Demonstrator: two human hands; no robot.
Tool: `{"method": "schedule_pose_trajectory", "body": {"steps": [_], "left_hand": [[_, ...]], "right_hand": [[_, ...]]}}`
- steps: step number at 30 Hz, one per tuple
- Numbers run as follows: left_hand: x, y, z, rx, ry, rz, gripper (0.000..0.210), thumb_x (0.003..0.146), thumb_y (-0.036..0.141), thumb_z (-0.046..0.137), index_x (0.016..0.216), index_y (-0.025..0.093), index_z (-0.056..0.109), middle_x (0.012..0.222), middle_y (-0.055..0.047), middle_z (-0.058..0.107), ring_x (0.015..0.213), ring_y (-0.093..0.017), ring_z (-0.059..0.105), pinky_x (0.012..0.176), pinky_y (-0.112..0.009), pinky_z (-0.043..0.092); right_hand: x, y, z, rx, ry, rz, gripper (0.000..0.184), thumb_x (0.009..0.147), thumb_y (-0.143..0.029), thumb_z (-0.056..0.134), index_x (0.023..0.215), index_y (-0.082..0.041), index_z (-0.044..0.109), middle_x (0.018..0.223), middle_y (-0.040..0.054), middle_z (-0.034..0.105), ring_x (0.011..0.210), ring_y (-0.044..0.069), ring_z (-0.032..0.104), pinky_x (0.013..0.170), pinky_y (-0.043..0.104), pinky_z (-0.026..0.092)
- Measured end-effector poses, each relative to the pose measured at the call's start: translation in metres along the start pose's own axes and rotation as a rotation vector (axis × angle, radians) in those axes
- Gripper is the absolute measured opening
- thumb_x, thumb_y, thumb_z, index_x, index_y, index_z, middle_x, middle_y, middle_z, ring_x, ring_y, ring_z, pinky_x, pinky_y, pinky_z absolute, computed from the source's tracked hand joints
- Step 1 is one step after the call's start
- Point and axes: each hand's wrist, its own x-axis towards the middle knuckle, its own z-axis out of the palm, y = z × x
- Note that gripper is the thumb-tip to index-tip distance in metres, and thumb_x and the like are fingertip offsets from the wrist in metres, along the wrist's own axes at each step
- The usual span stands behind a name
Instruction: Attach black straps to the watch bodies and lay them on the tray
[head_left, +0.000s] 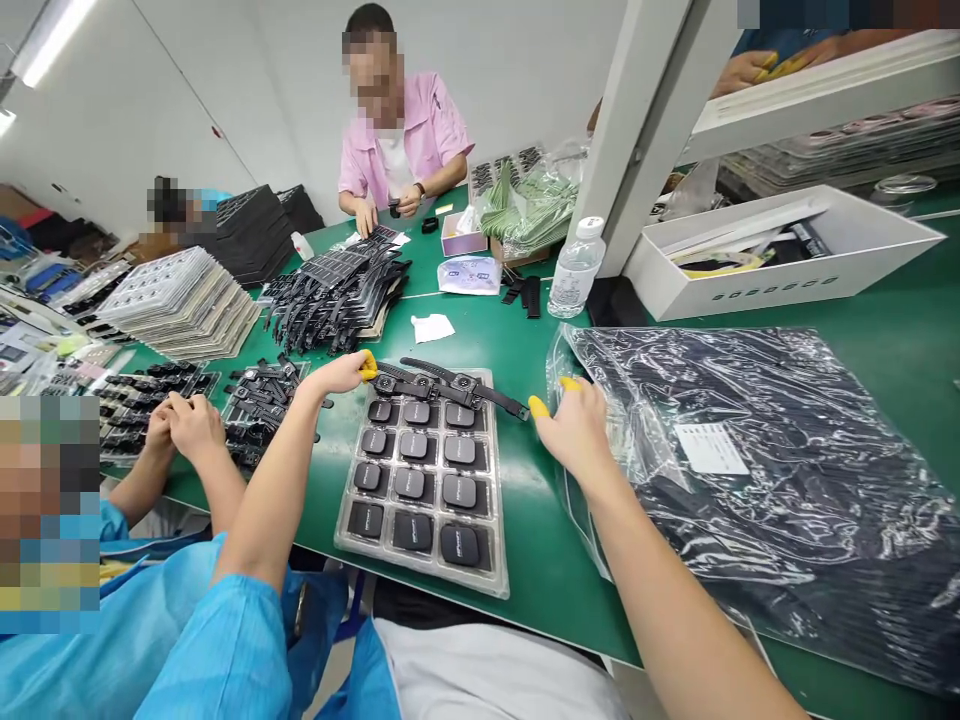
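My left hand [346, 372], with yellow finger covers, is closed at the left end of a row of black smartwatches [421, 385]; its fingertips pinch the strap of the leftmost one. Those watches lie across the top of a clear plastic tray [496, 500], their round sensor backs facing up. Lower compartments of the tray hold dark, square watch faces [412, 484] bearing pale lettering. To the right of the tray, my right hand [579, 425] has its yellow-covered thumb and forefinger apart. Its thumb is close to the end of a black strap [510, 402], with nothing visibly held.
A large plastic bag of black material [810, 480] covers the right side of the green table [525, 520]. Behind it are a water bottle [576, 270] and a white box [787, 270]. At left, a co-worker's hands [191, 425] are near piled watches [262, 395]; another person [397, 150] sits opposite.
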Motion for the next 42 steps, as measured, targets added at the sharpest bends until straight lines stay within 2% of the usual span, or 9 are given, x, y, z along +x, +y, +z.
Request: {"method": "schedule_pose_trajectory", "body": {"steps": [4,7,15,19,22,27,31,36,42], "left_hand": [[0.000,-0.010,0.005,-0.075,0.170,0.002,0.018,0.083,0.032,0.072,0.092,0.017,0.067,0.091,-0.004,0.072,0.084,-0.018,0.063,0.083,-0.029,0.052],[0.000,-0.020,0.018,-0.155,0.424,-0.003,0.020,0.086,0.033,0.068,0.096,0.016,0.065,0.101,-0.006,0.072,0.096,-0.020,0.064,0.095,-0.032,0.052],[0.008,-0.048,0.100,-0.427,1.043,-0.108,0.021,0.094,0.029,0.041,0.098,0.017,0.058,0.094,-0.006,0.062,0.088,-0.019,0.061,0.085,-0.032,0.052],[0.015,-0.056,0.113,-0.491,1.060,-0.099,0.013,0.087,0.025,0.055,0.094,0.017,0.063,0.090,-0.004,0.064,0.084,-0.018,0.061,0.081,-0.030,0.051],[0.021,-0.060,0.112,-0.513,1.070,-0.118,0.012,0.085,0.022,0.060,0.094,0.017,0.065,0.091,-0.004,0.064,0.085,-0.018,0.061,0.082,-0.030,0.050],[0.025,-0.065,0.112,-0.396,1.134,-0.165,0.012,0.087,0.024,0.061,0.094,0.017,0.068,0.088,-0.005,0.063,0.081,-0.020,0.060,0.080,-0.033,0.050],[0.025,-0.065,0.114,-0.395,1.114,-0.156,0.009,0.088,0.024,0.062,0.093,0.019,0.068,0.086,-0.005,0.062,0.081,-0.022,0.060,0.080,-0.035,0.052],[0.025,-0.063,0.115,-0.437,1.092,-0.150,0.007,0.089,0.023,0.062,0.094,0.019,0.066,0.088,-0.005,0.062,0.084,-0.023,0.061,0.084,-0.037,0.053],[0.025,-0.061,0.114,-0.438,1.073,-0.158,0.011,0.089,0.022,0.061,0.095,0.018,0.068,0.093,-0.008,0.065,0.087,-0.023,0.063,0.086,-0.037,0.053]], "right_hand": [[-0.006,-0.004,-0.003,-0.084,0.040,0.002,0.065,0.090,-0.040,0.053,0.142,-0.001,0.050,0.160,0.0344,0.037,0.156,0.048,0.023,0.125,0.066,0.023],[-0.009,-0.012,-0.010,-0.143,0.082,-0.033,0.063,0.093,-0.037,0.050,0.143,0.001,0.049,0.164,0.0365,0.032,0.159,0.048,0.017,0.125,0.068,0.020],[-0.003,-0.010,-0.021,-0.321,0.010,0.138,0.078,0.092,-0.026,0.045,0.160,0.006,0.026,0.172,0.0368,0.019,0.164,0.047,0.007,0.127,0.070,0.013],[0.019,0.005,-0.039,-0.496,-0.026,0.042,0.087,0.085,-0.020,0.054,0.160,0.010,0.023,0.171,0.0397,0.021,0.163,0.050,0.013,0.128,0.065,0.017],[0.056,0.016,-0.062,-0.663,-0.194,-0.096,0.093,0.080,-0.019,0.065,0.160,0.010,0.027,0.171,0.0396,0.020,0.162,0.050,0.018,0.129,0.062,0.021],[0.125,0.032,-0.099,-0.678,-0.558,-0.434,0.120,0.066,-0.048,0.090,0.163,-0.008,0.032,0.167,0.0293,0.038,0.156,0.047,0.033,0.127,0.059,0.030],[0.146,0.040,-0.109,-0.679,-0.580,-0.594,0.130,0.060,-0.060,0.095,0.162,-0.008,0.034,0.161,0.0291,0.044,0.149,0.046,0.042,0.123,0.059,0.035],[0.142,0.046,-0.113,-0.758,-0.552,-0.668,0.082,0.078,-0.055,0.086,0.143,-0.012,0.059,0.141,0.0244,0.060,0.134,0.043,0.054,0.112,0.055,0.046],[0.119,0.051,-0.107,-0.720,-0.485,-0.803,0.038,0.089,-0.028,0.066,0.124,-0.013,0.065,0.124,0.0215,0.066,0.120,0.039,0.059,0.107,0.055,0.048]]}}
